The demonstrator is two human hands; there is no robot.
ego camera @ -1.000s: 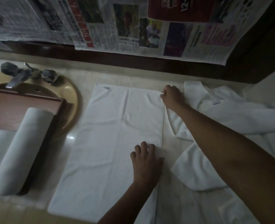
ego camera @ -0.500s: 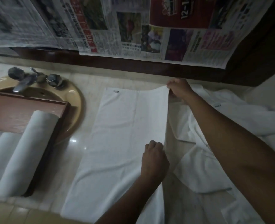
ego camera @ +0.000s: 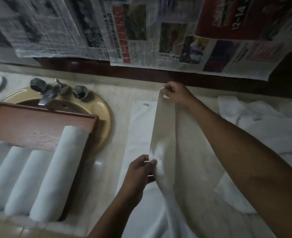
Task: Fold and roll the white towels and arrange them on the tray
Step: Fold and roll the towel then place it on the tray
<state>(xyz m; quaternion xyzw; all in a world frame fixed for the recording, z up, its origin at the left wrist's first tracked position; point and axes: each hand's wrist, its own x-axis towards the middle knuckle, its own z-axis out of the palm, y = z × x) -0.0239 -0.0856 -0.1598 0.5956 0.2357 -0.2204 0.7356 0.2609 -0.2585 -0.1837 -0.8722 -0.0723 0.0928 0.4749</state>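
Head view: four rolled towels on one tray; one flat towel on surface, edge lifted; left hand pinching near part, right hand pinching far corner.

Four rolled towels, one tray, one held towel, two tap knobs, one sink.

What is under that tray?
A sink, its rim showing beyond the tray's far and right edges. The tray covers most of the bowl, so anything inside is hidden.
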